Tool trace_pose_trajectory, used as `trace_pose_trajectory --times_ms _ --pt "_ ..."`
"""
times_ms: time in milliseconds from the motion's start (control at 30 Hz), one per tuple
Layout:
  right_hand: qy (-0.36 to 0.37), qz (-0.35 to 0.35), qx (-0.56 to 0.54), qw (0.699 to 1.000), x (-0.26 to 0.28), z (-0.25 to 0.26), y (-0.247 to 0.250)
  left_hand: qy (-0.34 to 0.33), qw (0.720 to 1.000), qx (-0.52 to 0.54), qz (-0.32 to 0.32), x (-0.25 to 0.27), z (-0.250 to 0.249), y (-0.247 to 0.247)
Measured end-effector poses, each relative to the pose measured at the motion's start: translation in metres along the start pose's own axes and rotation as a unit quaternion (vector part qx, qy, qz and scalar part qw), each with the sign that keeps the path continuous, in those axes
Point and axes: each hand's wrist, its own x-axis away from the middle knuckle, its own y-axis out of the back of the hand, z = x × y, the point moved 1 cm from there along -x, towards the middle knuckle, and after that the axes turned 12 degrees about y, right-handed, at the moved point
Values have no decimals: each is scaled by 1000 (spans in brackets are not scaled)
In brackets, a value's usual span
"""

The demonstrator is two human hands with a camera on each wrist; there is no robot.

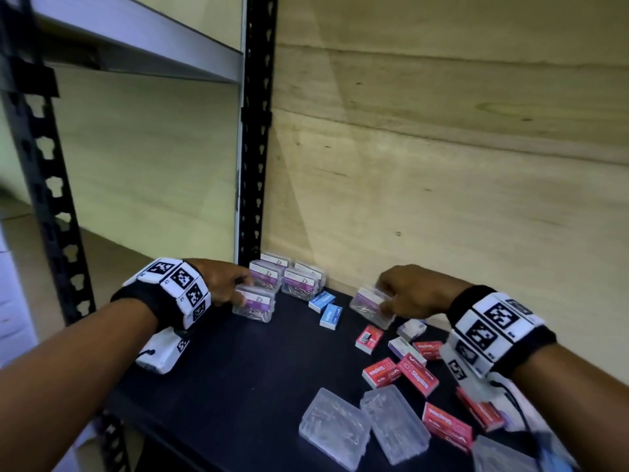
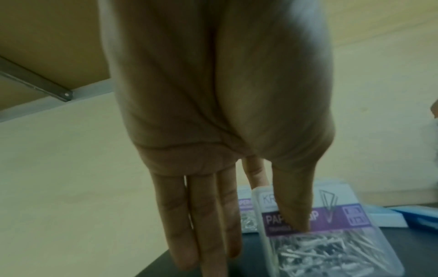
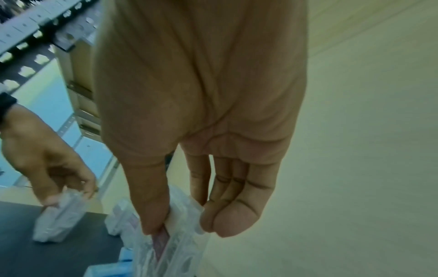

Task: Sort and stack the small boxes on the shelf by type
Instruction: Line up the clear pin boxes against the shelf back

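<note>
My left hand (image 1: 242, 295) grips a clear paper-clip box (image 1: 256, 306) with a purple label, which rests on the black shelf (image 1: 231, 376) at the back left. In the left wrist view the thumb (image 2: 294, 196) lies across that box's label (image 2: 331, 215). My right hand (image 1: 386, 299) pinches a second clear paper-clip box (image 1: 369, 306), tilted and just above the shelf. In the right wrist view this box (image 3: 187, 211) sits between thumb and fingers. More paper-clip boxes (image 1: 292, 279) are stacked in the back corner.
Two blue boxes (image 1: 326, 308) lie between my hands. Red staples boxes (image 1: 398, 369) and small white-purple boxes (image 1: 410, 328) are scattered at the right. Clear plastic cases (image 1: 340, 427) lie at the front. A black upright post (image 1: 253, 165) and plywood wall (image 1: 442, 182) bound the back.
</note>
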Motion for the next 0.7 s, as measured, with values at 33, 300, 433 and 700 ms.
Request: trace_pose_trajectory --times_ms 33,300,433,700 --pt "15 1 -8 1000 -7 9 -1 1 1000 -10 -9 -2 2 1" --pt "85 23 23 996 -70 59 -7 22 998 -24 -55 -12 6 7" --pt "87 30 32 995 -90 73 -8 30 997 -43 -57 -14 6 9" --pt "85 48 32 995 -110 78 -14 40 993 -96 -55 -16 -1 12"
